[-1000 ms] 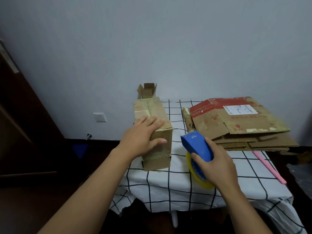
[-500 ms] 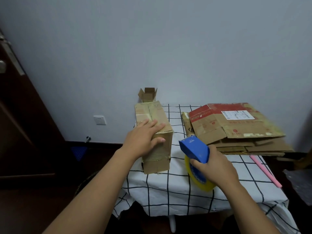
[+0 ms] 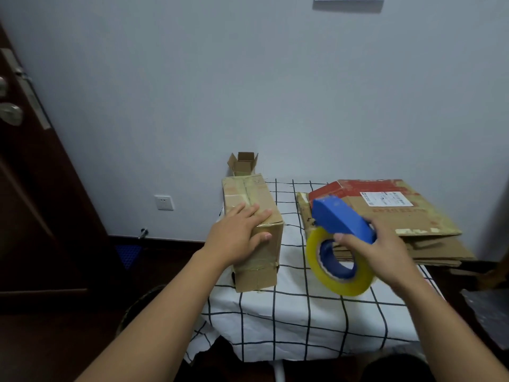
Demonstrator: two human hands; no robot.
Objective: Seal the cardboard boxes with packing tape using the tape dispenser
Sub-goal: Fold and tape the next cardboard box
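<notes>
Holding the box (image 3: pixel 252 216) down, the left hand (image 3: pixel 238 238) lies flat on its near top corner, fingers straight and close together, thumb hooked over the near end face. The box sits at the table's (image 3: pixel 289 307) left edge, its long axis running away from the person toward the wall, with the taped seam along that same line. The right hand (image 3: pixel 377 252) is clamped round the handle of the blue dispenser (image 3: pixel 341 219), yellow tape roll (image 3: pixel 340 264) hanging beneath, nose pointing up and left toward the box. The dispenser is in the air to the right of the box, near it but not touching, over the flat cardboard stack (image 3: pixel 385 216). So the seam lies to the left of the tool, and the right hand has only to cross that gap and line up with the box's length; that looks to be the coming move. Compared with a second ago, the dispenser has been lifted higher and tipped so the whole roll shows, while the left hand has kept its place on the box. A small open box (image 3: pixel 243 164) stands behind, against the wall.
</notes>
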